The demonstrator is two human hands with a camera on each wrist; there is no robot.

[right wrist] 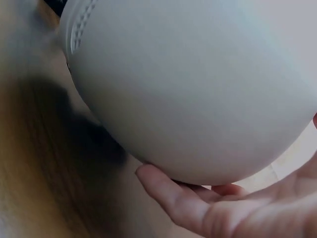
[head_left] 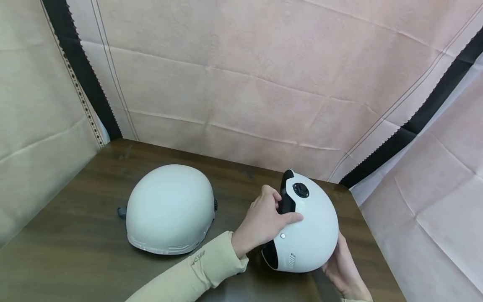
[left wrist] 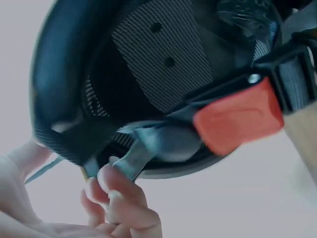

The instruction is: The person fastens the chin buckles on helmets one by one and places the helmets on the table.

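While our right hand [head_left: 345, 268] is cradling the tilted white helmet [head_left: 307, 228] from below with straight fingers, our left hand [head_left: 262, 222] is gripping its black rim; farther left, a second helmet [head_left: 170, 208] is resting on the table [head_left: 75, 235].

Wooden table [head_left: 75, 235] — white helmet [head_left: 170, 207]

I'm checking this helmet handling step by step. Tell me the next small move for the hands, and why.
Probably tip the held helmet further so its opening faces up. The left hand grips its rim, fingers curled at the strap inside, and the right hand cups the shell from below. The red buckle shows only in the wrist view, so turning would bring it into sight.
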